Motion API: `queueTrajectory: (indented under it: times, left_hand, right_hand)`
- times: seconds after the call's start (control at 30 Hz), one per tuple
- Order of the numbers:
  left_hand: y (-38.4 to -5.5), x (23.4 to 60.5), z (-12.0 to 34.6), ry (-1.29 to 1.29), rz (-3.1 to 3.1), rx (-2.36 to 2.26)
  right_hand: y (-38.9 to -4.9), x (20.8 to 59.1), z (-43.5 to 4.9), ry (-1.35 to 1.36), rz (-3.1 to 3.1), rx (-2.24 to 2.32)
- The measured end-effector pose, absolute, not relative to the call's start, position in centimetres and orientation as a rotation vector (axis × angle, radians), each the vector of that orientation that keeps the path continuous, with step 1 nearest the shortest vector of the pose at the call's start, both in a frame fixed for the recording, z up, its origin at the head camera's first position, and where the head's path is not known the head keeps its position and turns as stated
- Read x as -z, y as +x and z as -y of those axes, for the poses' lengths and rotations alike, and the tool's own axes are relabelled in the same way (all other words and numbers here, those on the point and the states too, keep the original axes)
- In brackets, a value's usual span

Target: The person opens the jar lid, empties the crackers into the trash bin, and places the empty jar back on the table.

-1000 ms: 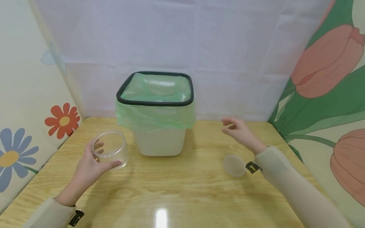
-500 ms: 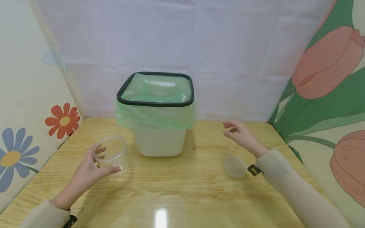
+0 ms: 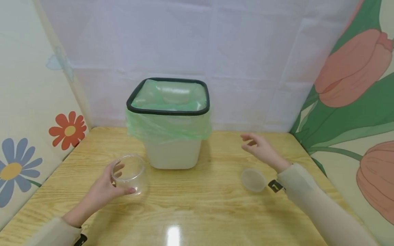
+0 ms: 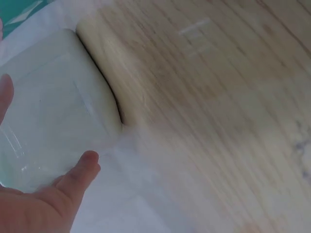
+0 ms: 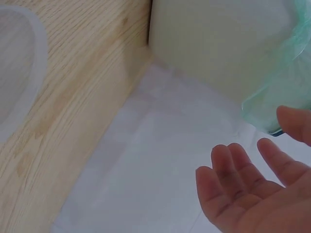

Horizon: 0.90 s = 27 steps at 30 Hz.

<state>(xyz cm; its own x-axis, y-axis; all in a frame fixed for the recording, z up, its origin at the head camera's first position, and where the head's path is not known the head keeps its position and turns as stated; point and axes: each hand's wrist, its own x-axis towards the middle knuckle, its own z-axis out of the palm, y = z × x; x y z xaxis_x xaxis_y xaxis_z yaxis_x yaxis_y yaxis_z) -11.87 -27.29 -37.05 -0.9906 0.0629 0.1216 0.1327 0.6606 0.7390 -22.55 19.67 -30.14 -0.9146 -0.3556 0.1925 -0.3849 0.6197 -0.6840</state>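
My left hand grips a clear round plastic tub by its side, thumb in front and fingers curled round behind. The tub is upright with its open top facing up, left of the bin. In the left wrist view the thumb and fingertips of the left hand show against the pale bin side; the see-through tub is hard to make out there. My right hand hovers on the right with loosely bent fingers and nothing in them. Below it on the table lies a translucent round lid, whose edge shows in the right wrist view.
A white waste bin with a black rim stands towards the back of the wooden table. A green bag lines it and hangs over the outside. White cloth covers the back; flower-printed panels flank both sides.
My left hand has lowered the tub towards the table and shifted it to the right, closer to me. The right hand has dropped only slightly. The lid and the bin stay put.
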Motion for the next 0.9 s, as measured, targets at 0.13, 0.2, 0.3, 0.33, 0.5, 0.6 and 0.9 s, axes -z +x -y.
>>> queueTrajectory:
  times: [0.13,0.2,0.3,0.33,0.5,0.6,0.9]
  left_hand:
    - [-12.0,37.3,27.0,-0.189,2.807,1.261]
    - [-12.1,37.4,27.0,-0.193,2.828,1.233]
    - [-12.0,37.7,27.0,-0.210,2.842,1.199]
    - [-12.1,37.9,27.0,-0.224,2.848,1.185]
    - [-12.1,38.7,27.2,-0.269,2.892,1.143]
    - [-12.3,39.0,27.3,-0.294,2.920,1.156]
    - [-12.4,39.4,27.7,-0.250,2.936,1.214]
  right_hand:
    - [-22.5,30.2,-19.7,0.646,2.785,-1.193]
    - [-22.6,30.2,-19.8,0.647,2.784,-1.198]
    - [-22.6,30.3,-19.8,0.649,2.785,-1.206]
    - [-22.6,30.4,-19.8,0.650,2.786,-1.207]
    - [-22.6,30.6,-19.9,0.645,2.795,-1.212]
    - [-22.6,30.8,-19.9,0.637,2.803,-1.222]
    - [-22.9,31.5,-19.7,0.629,2.824,-1.243]
